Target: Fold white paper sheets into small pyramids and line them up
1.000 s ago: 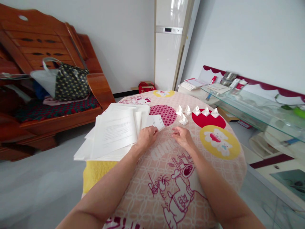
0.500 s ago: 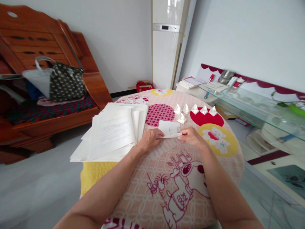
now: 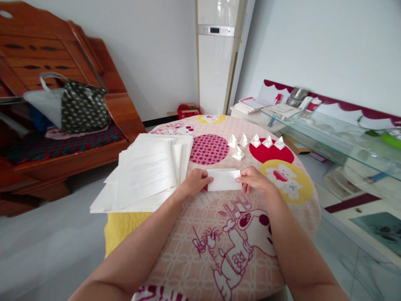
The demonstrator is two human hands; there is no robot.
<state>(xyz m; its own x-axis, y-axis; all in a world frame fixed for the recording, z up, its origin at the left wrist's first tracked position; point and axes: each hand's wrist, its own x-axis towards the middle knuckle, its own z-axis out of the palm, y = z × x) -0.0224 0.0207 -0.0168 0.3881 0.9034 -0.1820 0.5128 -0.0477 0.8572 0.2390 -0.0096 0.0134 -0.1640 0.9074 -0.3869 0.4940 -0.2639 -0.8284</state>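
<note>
A sheet of white paper [image 3: 224, 179], folded into a wide strip, is stretched between my two hands just above or on the patterned tablecloth [image 3: 200, 242]. My left hand [image 3: 198, 181] pinches its left end, thumb on the near face. At the right end my right hand [image 3: 251, 179] grips it the same way, fingers curled behind. Just beyond the strip stand several small folded white paper shapes [image 3: 238, 153], most of them in a row. A pile of printed white sheets [image 3: 147, 171] lies to the left of my left hand.
Right of the round table, a glass-topped cabinet [image 3: 338, 138] carries papers, metal tins and a cup. A wooden bench [image 3: 62, 154] on the left holds a dark patterned bag [image 3: 84, 106]. A tall white cabinet-like unit [image 3: 216, 71] stands at the back.
The paper, earlier a squarer piece with print showing, is now a narrower blank strip facing me. Both hands have shifted slightly, and their thumbs now lie on its front.
</note>
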